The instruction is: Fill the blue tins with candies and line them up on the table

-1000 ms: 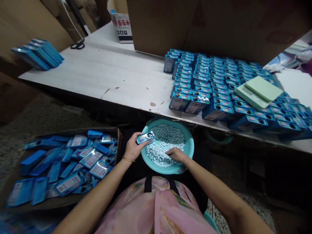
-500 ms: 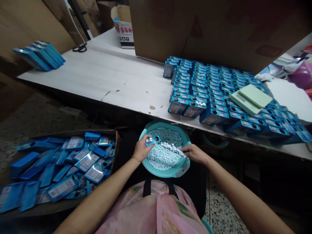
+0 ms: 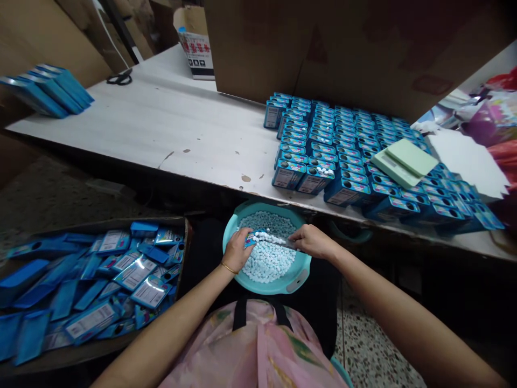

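Over a turquoise basin (image 3: 301,272) of small white round pellets (image 3: 269,262), my left hand (image 3: 237,250) grips a small blue box (image 3: 250,237). My right hand (image 3: 310,241) pinches the end of a long narrow pale scoop (image 3: 285,242). White pellets lie along the scoop's far end, which meets the top of the blue box. Fingers cover part of the box, so how full it is cannot be seen.
A carton (image 3: 180,231) of jumbled blue boxes stands at the left. Rows of upright blue boxes (image 3: 343,156) fill the table's right side, with a pale green scale (image 3: 404,161) on them. Scissors (image 3: 120,78) lie at the far left; a large cardboard box (image 3: 258,48) stands behind.
The scoop has moved left to the blue box, and fewer pellets lie along it. The box has tipped towards the scoop. The whole view has shifted slightly.
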Demonstrator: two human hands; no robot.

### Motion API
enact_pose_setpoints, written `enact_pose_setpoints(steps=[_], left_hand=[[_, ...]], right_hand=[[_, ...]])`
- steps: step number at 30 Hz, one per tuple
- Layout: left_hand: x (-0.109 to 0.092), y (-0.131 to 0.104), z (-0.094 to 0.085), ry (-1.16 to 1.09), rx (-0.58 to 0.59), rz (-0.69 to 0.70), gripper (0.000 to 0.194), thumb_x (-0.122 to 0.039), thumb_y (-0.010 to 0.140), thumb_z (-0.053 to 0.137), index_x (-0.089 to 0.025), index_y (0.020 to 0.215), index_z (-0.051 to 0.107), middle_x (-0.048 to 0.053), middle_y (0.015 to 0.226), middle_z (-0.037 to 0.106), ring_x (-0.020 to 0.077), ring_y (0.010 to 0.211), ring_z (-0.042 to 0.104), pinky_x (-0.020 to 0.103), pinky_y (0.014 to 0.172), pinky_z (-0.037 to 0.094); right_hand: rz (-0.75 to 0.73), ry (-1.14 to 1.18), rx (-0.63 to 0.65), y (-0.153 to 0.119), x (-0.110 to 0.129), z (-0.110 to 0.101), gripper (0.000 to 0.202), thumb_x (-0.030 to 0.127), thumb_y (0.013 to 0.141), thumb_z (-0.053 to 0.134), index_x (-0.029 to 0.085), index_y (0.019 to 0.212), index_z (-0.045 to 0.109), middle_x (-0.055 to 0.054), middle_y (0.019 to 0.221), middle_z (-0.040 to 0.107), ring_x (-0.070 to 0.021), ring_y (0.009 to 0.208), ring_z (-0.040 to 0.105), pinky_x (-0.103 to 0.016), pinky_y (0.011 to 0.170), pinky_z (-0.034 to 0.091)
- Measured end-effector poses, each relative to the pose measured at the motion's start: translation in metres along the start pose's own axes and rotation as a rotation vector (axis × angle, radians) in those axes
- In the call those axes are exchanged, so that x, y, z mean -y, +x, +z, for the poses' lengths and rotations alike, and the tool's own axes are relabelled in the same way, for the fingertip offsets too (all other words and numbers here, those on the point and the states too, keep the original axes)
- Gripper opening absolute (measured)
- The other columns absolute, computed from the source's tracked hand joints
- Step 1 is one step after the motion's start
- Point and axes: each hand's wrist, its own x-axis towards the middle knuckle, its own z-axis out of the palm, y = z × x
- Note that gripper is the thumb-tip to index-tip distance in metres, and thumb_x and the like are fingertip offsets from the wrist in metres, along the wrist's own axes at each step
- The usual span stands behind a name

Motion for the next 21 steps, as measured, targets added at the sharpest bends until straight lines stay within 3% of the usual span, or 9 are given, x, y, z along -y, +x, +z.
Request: enact_pose_setpoints(steps=[7, 11, 17, 21], left_hand=[[-0.006, 0.003, -0.003, 0.021, 0.026, 0.072, 0.036, -0.018, 0.071, 0.055, -0.019, 0.106, 0.048, 0.007, 0.101, 0.056, 0.0213, 0.097, 0.052, 0.037, 0.086, 0.042], [-0.012, 0.004, -0.010, 0.009, -0.001, 0.088, 0.035, -0.017, 0.070, 0.056, -0.019, 0.105, 0.050, 0.008, 0.102, 0.057, 0.0218, 0.100, 0.052, 0.037, 0.088, 0.041], [-0.009, 0.005, -0.026, -0.196, -0.054, -0.084, 0.036, -0.026, 0.069, 0.060, -0.020, 0.104, 0.050, 0.003, 0.095, 0.060, 0.0159, 0.082, 0.059, 0.029, 0.075, 0.047], [-0.010, 0.000, -0.027, -0.269, -0.086, -0.085, 0.035, -0.025, 0.068, 0.062, -0.019, 0.101, 0.053, 0.003, 0.095, 0.061, 0.0157, 0.085, 0.059, 0.029, 0.078, 0.047]], right_hand=[[0.018, -0.177, -0.021, -0.006, 0.020, -0.015, 0.029, 0.015, 0.063, 0.046, 0.022, 0.075, 0.072, -0.001, 0.060, 0.063, -0.0121, 0.058, 0.049, -0.023, 0.053, 0.027], [0.031, -0.067, -0.100, -0.024, -0.003, -0.016, 0.033, 0.014, 0.064, 0.044, 0.021, 0.082, 0.070, -0.001, 0.065, 0.064, -0.0119, 0.059, 0.050, -0.022, 0.055, 0.031], [0.173, 0.164, -0.183, -0.025, -0.062, 0.025, 0.035, 0.019, 0.068, 0.041, 0.018, 0.091, 0.068, 0.000, 0.061, 0.061, -0.0119, 0.056, 0.051, -0.022, 0.054, 0.034], [0.186, 0.101, -0.208, -0.006, -0.075, 0.062, 0.036, 0.016, 0.069, 0.041, 0.021, 0.094, 0.067, -0.001, 0.072, 0.065, -0.0138, 0.070, 0.056, -0.021, 0.063, 0.037]])
